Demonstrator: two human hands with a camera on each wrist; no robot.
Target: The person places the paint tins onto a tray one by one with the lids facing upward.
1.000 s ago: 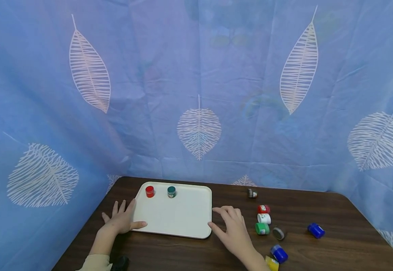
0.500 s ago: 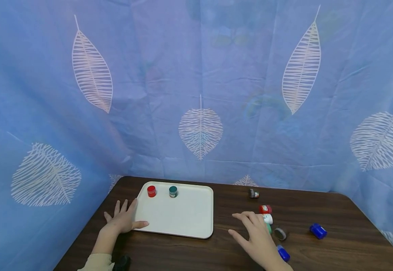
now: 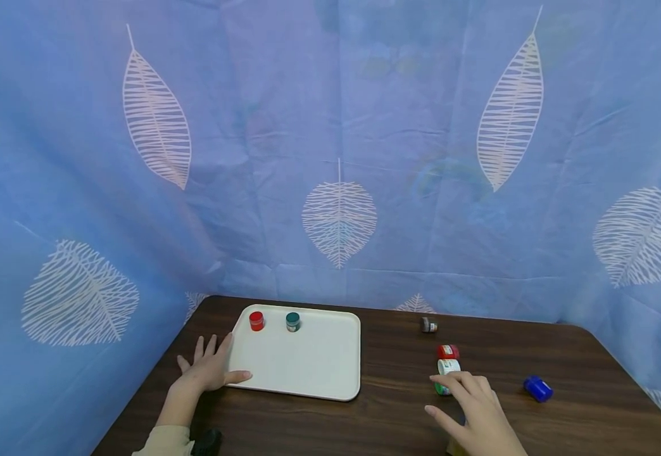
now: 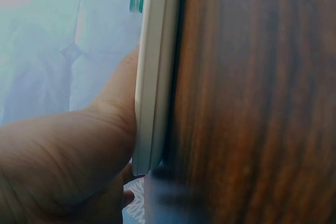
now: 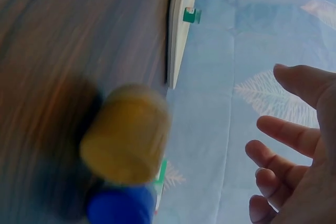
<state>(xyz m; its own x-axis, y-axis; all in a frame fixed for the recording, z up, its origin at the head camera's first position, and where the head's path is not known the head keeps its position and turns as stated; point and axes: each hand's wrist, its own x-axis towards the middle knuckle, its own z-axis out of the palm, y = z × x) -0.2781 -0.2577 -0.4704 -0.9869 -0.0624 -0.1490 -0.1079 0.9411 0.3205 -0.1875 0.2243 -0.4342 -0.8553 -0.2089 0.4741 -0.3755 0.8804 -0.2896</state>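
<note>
My left hand (image 3: 205, 372) rests on the left edge of a white tray (image 3: 302, 364), fingers spread and thumb over the near rim. On the tray stand a red paint jar (image 3: 256, 321) and a dark green paint jar (image 3: 292, 322). Above the group of jars on the right, my right hand (image 3: 473, 408) hovers with its fingers apart and nothing in them. Near its fingertips are a white jar (image 3: 448, 365) and a green jar (image 3: 442, 389), partly covered. In the right wrist view a yellow jar (image 5: 126, 137) and a blue jar (image 5: 121, 205) lie close by.
Beyond the right hand lie another red jar (image 3: 447, 351) and a dark jar (image 3: 428, 325). Another blue jar (image 3: 538, 388) lies farther right on the brown wooden table (image 3: 399, 380). A blue leaf-patterned cloth (image 3: 410, 190) hangs behind the table.
My right hand has moved from the tray's right edge rightward to the loose jars, covering some of them. The left hand stays at the tray. The view has shifted slightly.
</note>
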